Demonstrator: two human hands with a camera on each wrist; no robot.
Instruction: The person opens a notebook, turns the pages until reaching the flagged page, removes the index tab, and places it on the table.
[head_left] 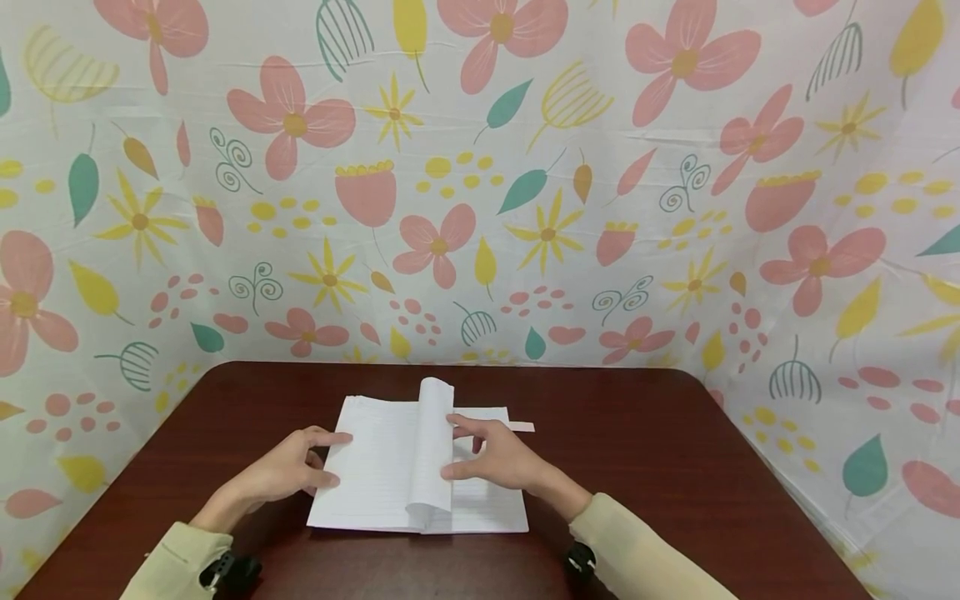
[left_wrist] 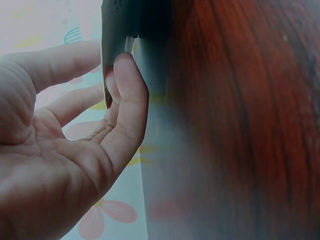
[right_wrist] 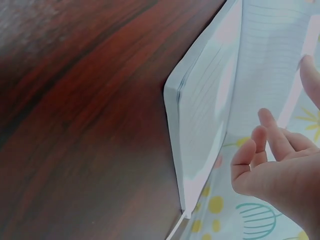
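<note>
An open notebook (head_left: 375, 467) with white lined pages lies on the table. Its left edge is held by my left hand (head_left: 288, 467), thumb and forefinger on the page side; in the left wrist view, other fingers (left_wrist: 131, 95) bend round beneath the cover (left_wrist: 117, 30). One page (head_left: 433, 450) stands raised and curved near the notebook's middle. The thumb and forefinger of my right hand (head_left: 498, 454), spread apart, touch that page's right side. In the right wrist view, my right hand (right_wrist: 285, 170) is beside the upright-looking page (right_wrist: 272, 55), partly cut off by the frame.
A pale pink strip (head_left: 521, 427) sticks out from the notebook's right side. The dark wooden table (head_left: 637, 450) has rounded far corners. A flower-patterned cloth (head_left: 480, 183) hangs behind it and along its sides. Dark wrist devices (head_left: 580, 560) sit at both cuffs.
</note>
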